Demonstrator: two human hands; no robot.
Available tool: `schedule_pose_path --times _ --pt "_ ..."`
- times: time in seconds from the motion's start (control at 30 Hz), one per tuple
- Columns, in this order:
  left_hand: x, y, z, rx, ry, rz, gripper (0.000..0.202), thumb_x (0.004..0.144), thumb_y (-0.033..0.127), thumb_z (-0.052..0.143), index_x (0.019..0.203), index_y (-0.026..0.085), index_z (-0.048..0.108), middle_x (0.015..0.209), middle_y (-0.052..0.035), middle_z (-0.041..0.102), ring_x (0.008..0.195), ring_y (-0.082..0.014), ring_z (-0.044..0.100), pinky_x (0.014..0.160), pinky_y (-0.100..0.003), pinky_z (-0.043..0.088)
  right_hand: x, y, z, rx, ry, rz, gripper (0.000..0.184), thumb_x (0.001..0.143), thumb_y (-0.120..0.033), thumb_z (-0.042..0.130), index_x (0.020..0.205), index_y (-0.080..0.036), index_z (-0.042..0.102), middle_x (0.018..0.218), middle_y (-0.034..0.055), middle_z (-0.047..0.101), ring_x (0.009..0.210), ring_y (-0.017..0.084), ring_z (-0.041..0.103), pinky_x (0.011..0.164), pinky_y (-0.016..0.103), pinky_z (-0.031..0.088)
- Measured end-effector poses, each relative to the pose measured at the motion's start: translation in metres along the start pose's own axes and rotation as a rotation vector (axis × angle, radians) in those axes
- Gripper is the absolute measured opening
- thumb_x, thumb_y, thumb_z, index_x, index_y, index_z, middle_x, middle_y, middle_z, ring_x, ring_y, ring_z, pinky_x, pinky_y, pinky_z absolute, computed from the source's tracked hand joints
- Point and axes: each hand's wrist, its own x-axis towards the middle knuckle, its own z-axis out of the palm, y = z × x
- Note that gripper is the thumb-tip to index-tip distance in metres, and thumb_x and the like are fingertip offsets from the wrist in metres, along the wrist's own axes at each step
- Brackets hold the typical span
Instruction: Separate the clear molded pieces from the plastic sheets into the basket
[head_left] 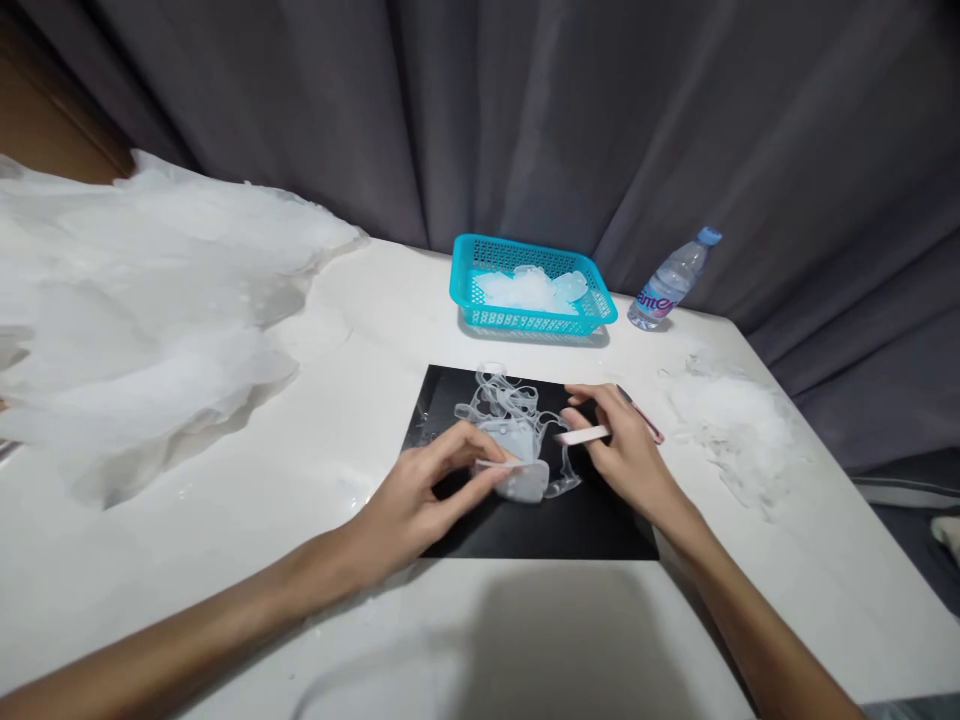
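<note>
Piece of translucent plastic, pinched at its edge between thumb and fingers of the left hand, over the black mat; in the right hand, a slim pale tool, gripped narrowly between thumb and fingers, darker tip pointing left, near the piece; on the mat, just beyond the pinched piece, a tangle of clear strips and another flat translucent piece beside them; close to the outer side of the right hand, a thin dark and reddish object, partly hidden, kind impossible to tell; farther back on the white tabletop, a turquoise basket with translucent pieces inside; just right of it, a capped bottle, standing; at far right, loose clear scraps; at left, a large milky heap; behind, a grey curtain.
</note>
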Motion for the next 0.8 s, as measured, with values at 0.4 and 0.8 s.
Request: schedule_pose_path --times 0.4,0.8 --pt "0.007 -0.01 -0.005 -0.284 0.099 -0.074 0.009 0.098 0.023 0.069 0.106 0.018 0.065 0.102 -0.006 0.079 0.099 -0.0187 0.077 0.091 -0.03 0.062 -0.018 -0.04 -0.009 0.237 0.052 -0.403 0.016 0.094 -0.011 0.073 0.106 -0.022 0.075 0.09 0.0029 0.076 0.078 0.018 0.057 0.071 0.035 0.044" --pt "0.006 0.004 -0.009 -0.043 0.102 0.208 0.028 0.093 0.006 0.072 0.115 0.023 0.076 0.106 -0.0005 0.082 0.098 -0.0151 0.076 0.09 -0.024 0.061 -0.021 -0.035 -0.002 0.315 0.032 -0.425 0.021 0.096 -0.011 0.071 0.112 -0.024 0.076 0.095 0.0035 0.081 0.082 0.019 0.066 0.072 0.037 0.05"
